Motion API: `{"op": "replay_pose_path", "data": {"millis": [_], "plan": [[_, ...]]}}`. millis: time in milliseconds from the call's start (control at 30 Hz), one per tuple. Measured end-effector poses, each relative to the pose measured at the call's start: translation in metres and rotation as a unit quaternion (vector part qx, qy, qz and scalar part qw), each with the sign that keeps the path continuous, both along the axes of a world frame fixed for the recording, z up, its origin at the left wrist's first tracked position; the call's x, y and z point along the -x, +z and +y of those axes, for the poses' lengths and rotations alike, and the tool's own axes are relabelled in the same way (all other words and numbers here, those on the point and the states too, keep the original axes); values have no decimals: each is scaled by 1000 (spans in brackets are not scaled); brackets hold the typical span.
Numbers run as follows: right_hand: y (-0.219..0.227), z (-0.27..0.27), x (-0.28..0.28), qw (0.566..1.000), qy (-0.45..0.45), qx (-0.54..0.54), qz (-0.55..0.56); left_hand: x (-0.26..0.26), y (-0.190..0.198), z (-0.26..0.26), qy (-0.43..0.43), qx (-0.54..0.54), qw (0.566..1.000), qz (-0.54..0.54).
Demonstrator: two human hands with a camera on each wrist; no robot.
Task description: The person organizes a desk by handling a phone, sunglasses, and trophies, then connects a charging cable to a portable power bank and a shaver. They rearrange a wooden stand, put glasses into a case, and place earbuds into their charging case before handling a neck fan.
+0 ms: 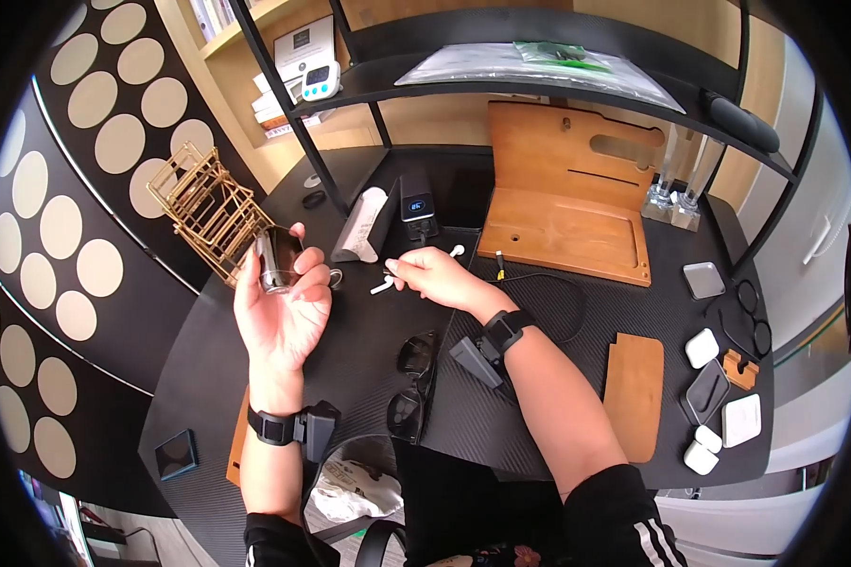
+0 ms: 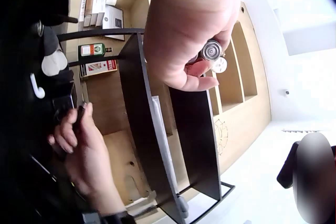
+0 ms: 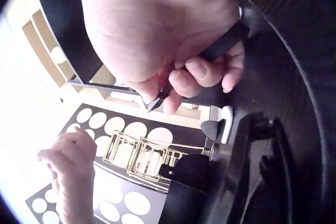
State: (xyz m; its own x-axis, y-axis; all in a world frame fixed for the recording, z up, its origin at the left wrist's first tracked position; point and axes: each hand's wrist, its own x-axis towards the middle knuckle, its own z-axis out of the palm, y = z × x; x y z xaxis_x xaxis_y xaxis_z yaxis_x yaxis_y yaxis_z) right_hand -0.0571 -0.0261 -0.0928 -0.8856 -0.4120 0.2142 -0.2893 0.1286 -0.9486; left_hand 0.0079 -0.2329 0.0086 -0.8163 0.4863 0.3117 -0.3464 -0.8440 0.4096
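Note:
The left hand [image 1: 284, 317] is raised at the left, its fingers curled round a shiny dark cylindrical object [image 1: 276, 260]. A round metallic end [image 2: 211, 50] of it shows beside the fingers in the left wrist view. The right hand [image 1: 442, 281] pinches a slim black tool [image 3: 226, 43] with a pointed metal tip between thumb and fingers. One white earbud [image 1: 382, 285] lies just below the right fingertips; another [image 1: 457, 251] lies beyond that hand. What the cylinder is, I cannot tell.
Sunglasses [image 1: 411, 387] lie between the forearms. A display device [image 1: 419, 210] and a pale curved object [image 1: 360, 227] stand behind the hands. A gold wire rack [image 1: 208, 208] is left, a wooden stand [image 1: 567, 227] back right, white cases [image 1: 702, 349] right, beneath a black shelf [image 1: 369, 92].

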Motion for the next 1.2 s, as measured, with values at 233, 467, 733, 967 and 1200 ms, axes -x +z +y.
{"op": "replay_pose_path", "data": {"millis": [233, 467, 733, 967, 1200], "plan": [[4, 6, -5, 997, 13, -14, -76, -12, 4, 1, 32, 4, 992, -121], [6, 8, -6, 997, 22, 13, -77, -27, 9, 14, 92, 113, 988, -46], [4, 12, -3, 993, 34, 31, -104, -31, 4, 18, 74, 260, 962, -37], [5, 15, -4, 988, 24, 77, -135, -31, 0, 23, 93, 263, 960, -3], [4, 16, -2, 985, 32, 88, -142, -32, 3, 22, 45, 190, 980, -39]]}}
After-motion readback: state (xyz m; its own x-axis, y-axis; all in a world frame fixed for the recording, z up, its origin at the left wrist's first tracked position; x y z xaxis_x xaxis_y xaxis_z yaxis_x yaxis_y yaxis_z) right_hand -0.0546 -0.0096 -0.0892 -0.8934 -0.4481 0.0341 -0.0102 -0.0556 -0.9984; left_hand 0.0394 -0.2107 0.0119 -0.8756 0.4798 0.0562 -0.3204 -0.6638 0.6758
